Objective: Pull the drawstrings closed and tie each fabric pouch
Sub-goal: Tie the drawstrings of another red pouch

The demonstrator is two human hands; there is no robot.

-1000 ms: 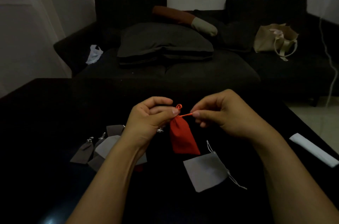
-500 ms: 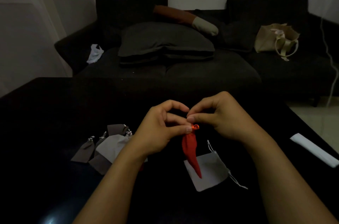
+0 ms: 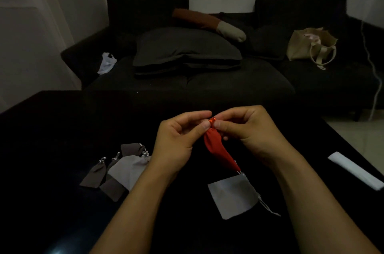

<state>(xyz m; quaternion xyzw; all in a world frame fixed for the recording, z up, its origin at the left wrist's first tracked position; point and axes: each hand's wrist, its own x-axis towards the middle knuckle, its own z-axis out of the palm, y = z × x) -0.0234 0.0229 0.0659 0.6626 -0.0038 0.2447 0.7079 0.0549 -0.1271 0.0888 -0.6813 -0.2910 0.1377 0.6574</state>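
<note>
A red fabric pouch (image 3: 216, 145) hangs in the air above the black table (image 3: 52, 129), its gathered neck and red drawstring held between both hands. My left hand (image 3: 178, 135) pinches the neck from the left with thumb and forefinger. My right hand (image 3: 247, 129) pinches the drawstring at the neck from the right. A flat grey pouch (image 3: 232, 197) with loose white strings lies on the table below the red one. A cluster of several grey and brown pouches (image 3: 122, 170) with gathered tops lies to the left, partly hidden by my left forearm.
A white folded strip (image 3: 355, 170) lies near the table's right edge. Behind the table stands a dark sofa (image 3: 207, 83) with cushions, a beige tote bag (image 3: 309, 46) and a white plastic bag (image 3: 107, 62). A white cable (image 3: 376, 87) hangs at the far right.
The right hand, which had pulled the drawstring out to the right, came back to the pouch neck. Both hands now pinch there, and the pouch has twisted and swung to hang slanting right.
</note>
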